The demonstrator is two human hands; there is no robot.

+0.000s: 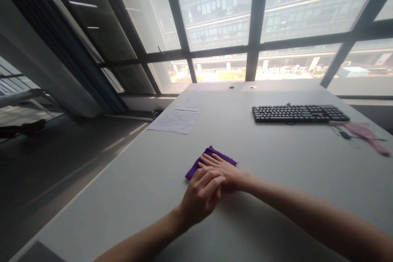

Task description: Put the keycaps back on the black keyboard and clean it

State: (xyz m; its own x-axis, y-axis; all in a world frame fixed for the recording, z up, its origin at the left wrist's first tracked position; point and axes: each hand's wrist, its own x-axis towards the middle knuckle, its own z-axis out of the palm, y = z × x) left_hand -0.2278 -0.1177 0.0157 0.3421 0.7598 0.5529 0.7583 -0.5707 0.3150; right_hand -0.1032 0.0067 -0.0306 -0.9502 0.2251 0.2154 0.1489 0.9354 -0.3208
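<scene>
On one white rectangular desk (pixel 147 196), one folded purple cloth (pixel 193 170) lay beneath your flat, open right hand (pixel 220 168); your left hand (pixel 200 194) was curled closed, its contents, if any, indiscernible.

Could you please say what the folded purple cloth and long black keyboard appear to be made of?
The folded purple cloth looks like matte fabric, given its folds and frayed corner; fibre unclear. The long black keyboard is probably matte plastic, from its dull keys.
</scene>
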